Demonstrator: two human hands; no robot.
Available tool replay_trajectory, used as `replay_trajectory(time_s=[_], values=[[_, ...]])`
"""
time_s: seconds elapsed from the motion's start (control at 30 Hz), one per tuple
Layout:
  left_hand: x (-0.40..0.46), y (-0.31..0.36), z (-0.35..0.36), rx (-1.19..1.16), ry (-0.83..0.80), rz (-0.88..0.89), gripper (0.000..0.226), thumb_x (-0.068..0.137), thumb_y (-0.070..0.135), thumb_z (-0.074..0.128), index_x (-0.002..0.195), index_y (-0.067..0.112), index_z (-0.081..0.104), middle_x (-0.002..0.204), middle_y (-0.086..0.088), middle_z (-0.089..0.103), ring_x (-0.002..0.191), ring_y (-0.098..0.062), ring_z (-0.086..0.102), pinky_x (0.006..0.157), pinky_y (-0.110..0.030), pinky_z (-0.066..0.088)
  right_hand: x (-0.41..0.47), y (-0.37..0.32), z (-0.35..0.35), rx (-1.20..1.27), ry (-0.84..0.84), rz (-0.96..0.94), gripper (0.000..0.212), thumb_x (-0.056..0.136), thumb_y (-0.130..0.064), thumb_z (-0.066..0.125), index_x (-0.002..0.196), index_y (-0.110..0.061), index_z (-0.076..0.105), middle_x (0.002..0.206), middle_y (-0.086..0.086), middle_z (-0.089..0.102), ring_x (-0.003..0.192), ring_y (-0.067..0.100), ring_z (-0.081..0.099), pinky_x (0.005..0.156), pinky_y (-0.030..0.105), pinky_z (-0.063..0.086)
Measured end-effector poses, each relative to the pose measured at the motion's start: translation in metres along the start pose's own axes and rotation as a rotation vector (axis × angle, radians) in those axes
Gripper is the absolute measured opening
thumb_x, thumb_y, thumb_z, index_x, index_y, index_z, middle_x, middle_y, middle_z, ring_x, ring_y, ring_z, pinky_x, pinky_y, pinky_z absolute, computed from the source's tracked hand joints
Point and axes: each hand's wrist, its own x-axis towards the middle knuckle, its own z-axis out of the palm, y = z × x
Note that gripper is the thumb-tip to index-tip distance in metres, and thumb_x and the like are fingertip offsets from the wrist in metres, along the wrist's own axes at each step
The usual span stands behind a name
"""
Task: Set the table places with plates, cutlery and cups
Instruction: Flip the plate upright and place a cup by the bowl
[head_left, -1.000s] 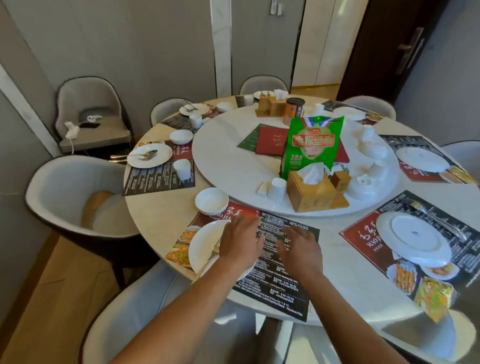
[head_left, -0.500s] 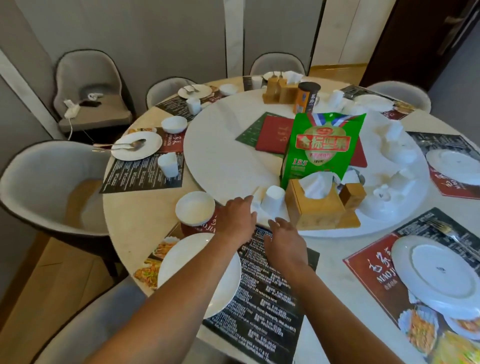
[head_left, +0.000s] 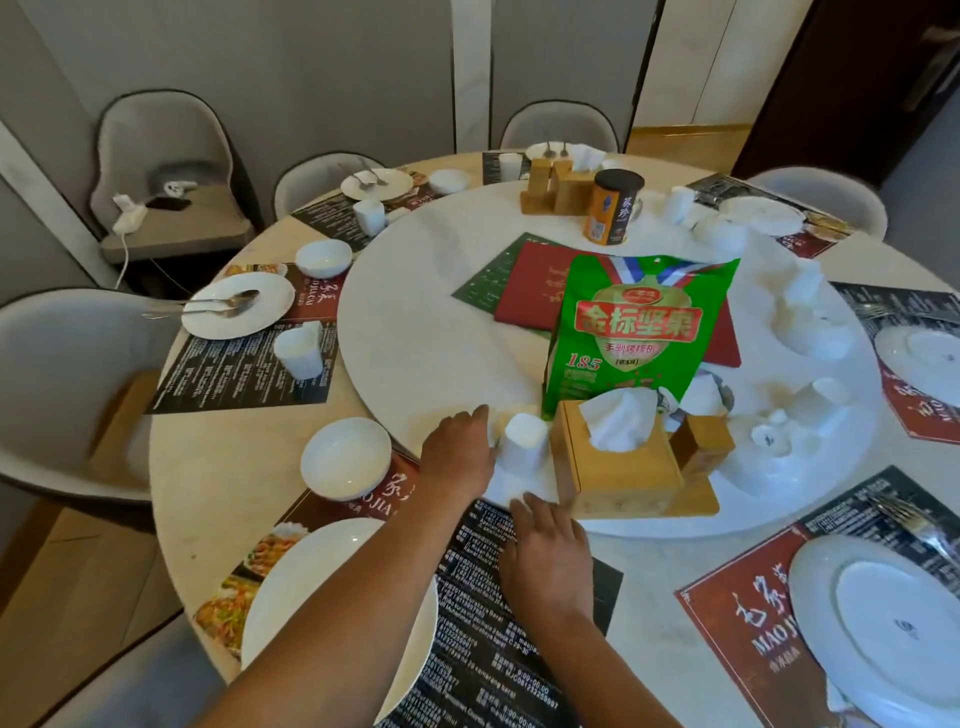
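Your left hand (head_left: 457, 447) reaches onto the near rim of the turntable (head_left: 415, 332), fingers extended and loosely together, the fingertips touching or just short of the white cup (head_left: 524, 439); contact cannot be confirmed. Nothing is gripped. Your right hand (head_left: 545, 556) lies lower, fingers straight and slightly spread, over the far edge of the placemat (head_left: 488, 654) at the turntable's rim, and holds nothing.

The cup stands upright on the turntable edge, just beside the wooden tissue box (head_left: 613, 467) and in front of the green snack bag (head_left: 634, 332). The place before you has a plate (head_left: 301, 587) on the placemat and a bowl (head_left: 345, 457) at its far left corner; no cup or cutlery is visible there.

Assessment of handling: the cup looks like glazed ceramic, light, rigid, smooth and chip-prone. No handle is visible. You are advised to wrap thumb and fingers round the mid-wall rather than pinch the rim, since glaze offers little friction. Clearance on the tissue-box side is tight, so approach from the left and lift straight up before drawing it towards the placemat. Set it down gently; the tabletop looks hard.
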Motion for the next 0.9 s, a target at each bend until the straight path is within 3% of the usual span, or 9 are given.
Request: replay_trajectory(time_s=[0.2,0.4,0.67,0.9], values=[[-0.009,-0.005,-0.001,-0.029,0.015,-0.069,0.042,0.095,0.008,0.054,0.136,0.008,0.049,0.125,-0.013,0.061,0.114,-0.032,0.061,0.092,-0.041,0.052,-0.002,0.001,-0.004,0.008,-0.015,-0.012,0.054,0.071,-0.024,0.076,0.124,-0.016,0.067,0.127,0.004,0.066,0.116,0.025,0.062,0.096,0.042,0.055],[-0.055,-0.028,-0.014,-0.030,0.014,-0.086,0.048,0.092,0.010,0.063,0.138,0.010,0.049,0.127,-0.010,0.057,0.117,-0.033,0.059,0.094,-0.043,0.051,-0.010,0.002,-0.016,0.016,-0.034,-0.045,0.052,0.086,-0.023,0.062,0.138,-0.017,0.056,0.145,0.003,0.054,0.134,0.025,0.048,0.107,0.040,0.043],[-0.108,-0.041,-0.004,0.043,-0.074,0.188,0.051,0.083,-0.003,0.062,0.130,0.018,0.060,0.127,-0.001,0.059,0.115,-0.028,0.060,0.091,-0.042,0.053,-0.075,0.007,-0.023,0.044,-0.084,0.106,0.041,0.093,-0.041,0.056,0.133,-0.028,0.059,0.137,-0.005,0.055,0.124,0.019,0.049,0.099,0.034,0.046],[-0.109,-0.034,0.009,0.116,-0.122,0.295,0.050,0.084,-0.007,0.059,0.126,0.020,0.062,0.122,-0.001,0.062,0.113,-0.027,0.060,0.090,-0.040,0.053,-0.096,0.017,-0.030,0.112,-0.135,0.152,0.046,0.094,-0.044,0.056,0.139,-0.033,0.053,0.152,-0.011,0.042,0.137,0.013,0.041,0.105,0.031,0.044]])
